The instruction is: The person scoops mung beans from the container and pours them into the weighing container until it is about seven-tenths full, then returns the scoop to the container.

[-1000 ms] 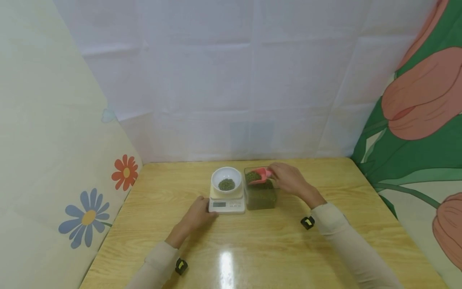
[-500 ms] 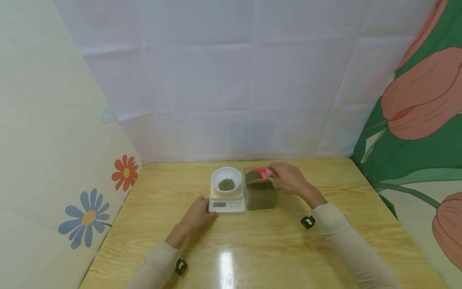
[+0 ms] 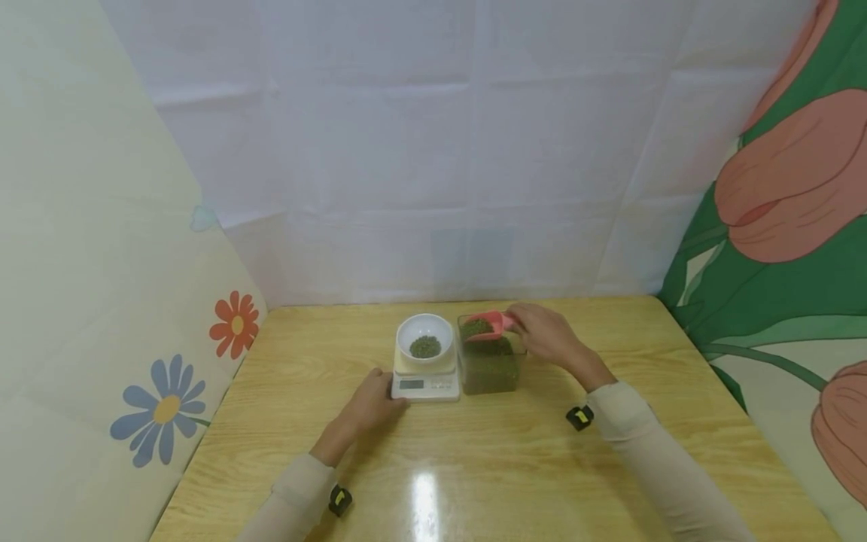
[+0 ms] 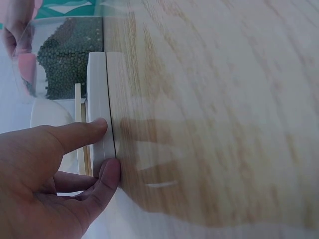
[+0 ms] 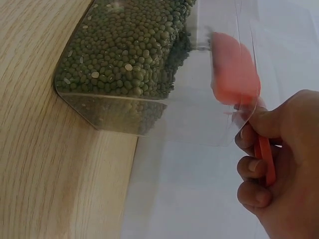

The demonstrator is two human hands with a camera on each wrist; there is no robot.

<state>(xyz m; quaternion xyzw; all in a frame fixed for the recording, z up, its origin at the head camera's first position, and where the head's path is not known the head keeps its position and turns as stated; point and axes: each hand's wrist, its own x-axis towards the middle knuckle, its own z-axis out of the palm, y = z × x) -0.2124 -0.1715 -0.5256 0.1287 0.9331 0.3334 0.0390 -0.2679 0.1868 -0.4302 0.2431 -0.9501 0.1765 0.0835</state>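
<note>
Fingers of your right hand are curled round the handle of the pink scoop; left of that hand, it carries green beans at the mouth of the clear container. Your left hand grips the near left corner of the white scale. Ahead and right of this hand, the white bowl sits on the scale, holding a small bean heap.
</note>
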